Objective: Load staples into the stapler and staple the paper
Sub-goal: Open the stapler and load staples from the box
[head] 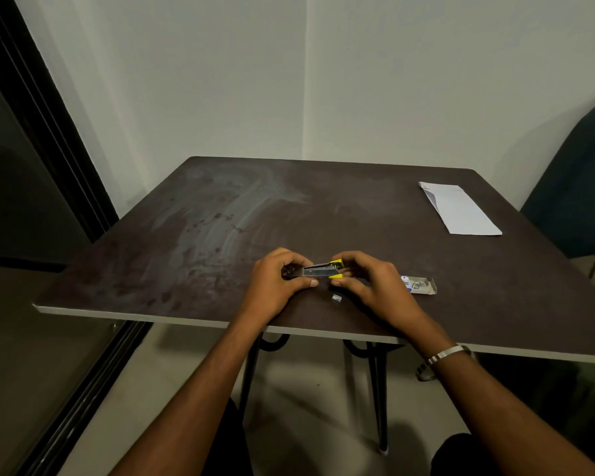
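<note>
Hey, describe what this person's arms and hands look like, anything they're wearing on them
Both forearms are bare, with no sleeves in view. The right wrist carries a plain silver metal bangle. The left hand and right hand wear no gloves, and no rings or watch can be seen.

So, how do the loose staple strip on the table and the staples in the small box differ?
The loose staple strip lies bare on the table, near the front edge below the hands; the staples in the box sit inside an open staple box, to the right of the right hand. The loose strip is one short piece; the box seems to hold several. Both are grey metal, and neither is touched by a hand.
</note>
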